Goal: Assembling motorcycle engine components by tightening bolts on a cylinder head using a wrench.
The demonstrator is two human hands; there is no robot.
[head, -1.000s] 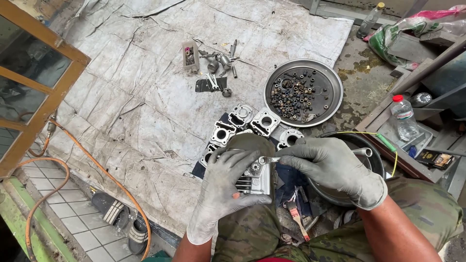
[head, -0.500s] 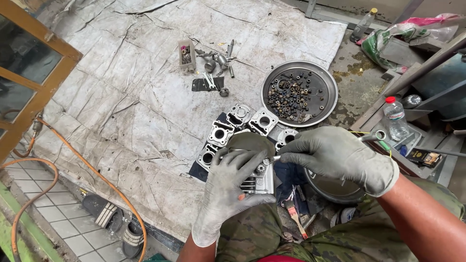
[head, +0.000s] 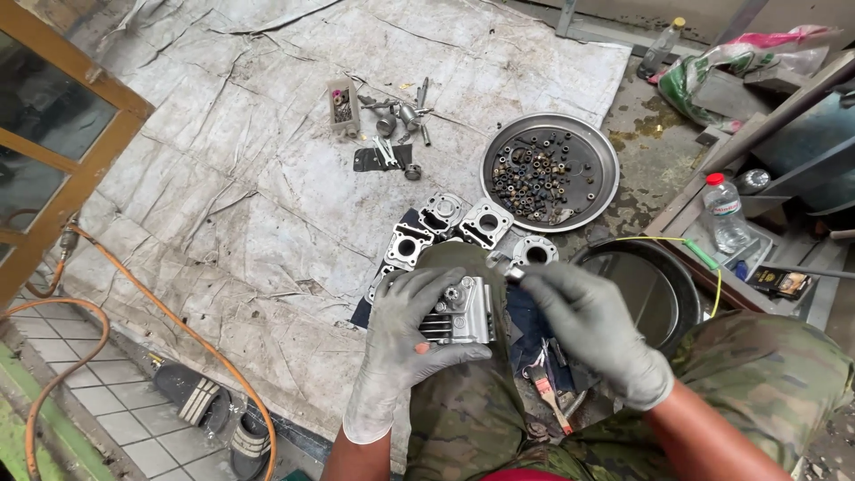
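Outdoors, a worn tarp (head: 267, 196) covers the ground, with a round tray (head: 499, 147) of small nuts and washers, a dark basin (head: 681, 285) and four cleaned metal castings (head: 445, 214) laid out ahead of the person's knee. On that knee rests a finned cylinder head (head: 459, 313), the gloved left hand (head: 411, 343) curled around it, while the right hand (head: 592, 325) pinches a small metal part (head: 515, 274) just above it; the work looks partly done, loose bolts (head: 401, 116) still lying apart
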